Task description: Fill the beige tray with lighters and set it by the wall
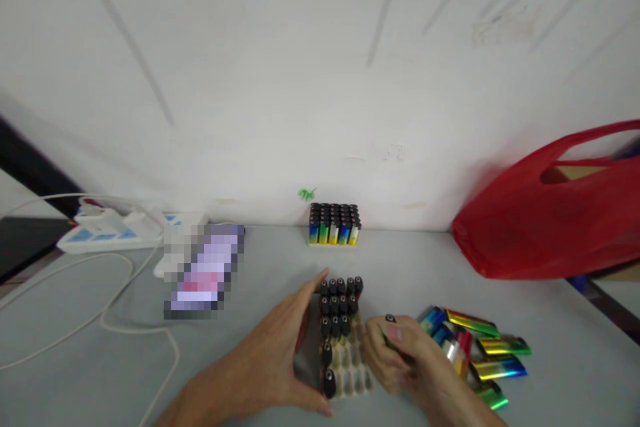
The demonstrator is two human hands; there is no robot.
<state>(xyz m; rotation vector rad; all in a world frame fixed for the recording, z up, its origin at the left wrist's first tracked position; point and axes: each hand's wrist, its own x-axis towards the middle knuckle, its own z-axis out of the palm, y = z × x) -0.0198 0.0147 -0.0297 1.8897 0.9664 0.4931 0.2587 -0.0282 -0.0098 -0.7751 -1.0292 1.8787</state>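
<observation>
A: Hands, quick?

B: Left hand (pixel 270 353): fingers and thumb spread wide round the left side of a pale, rectangular, socketed tray (pixel 354 370) on the grey tabletop (pixel 277 257); can't tell how hard it presses. Right hand (pixel 400 350): fingers curled tightly round one slim lighter with a black top (pixel 391 318), roughly upright, just right of that tray.

A: What could go wrong?

B: A jog from the left hand could tip the tray, I'd say. The held lighter looks smooth, so a loose grip might drop it, or it could catch a neighbour. A careless right forearm might scatter the heap beside it.

A: Counts, near to far.

B: One near tray, fourteen black-topped lighters (pixel 335 325) standing in it; by row: one, one, three, four, five. One in the right fist. Shiny, multicoloured metallic lighters (pixel 500 367) lying loose at right: about nine, overlapping, unsure. One purple-screened phone (pixel 210 267). One red fabric bag (pixel 530 227). One white power strip (pixel 113 233). One block of upright black-topped lighters (pixel 334 233) by the white wall (pixel 280 93): five across the front, rows behind too tight to count.
</observation>
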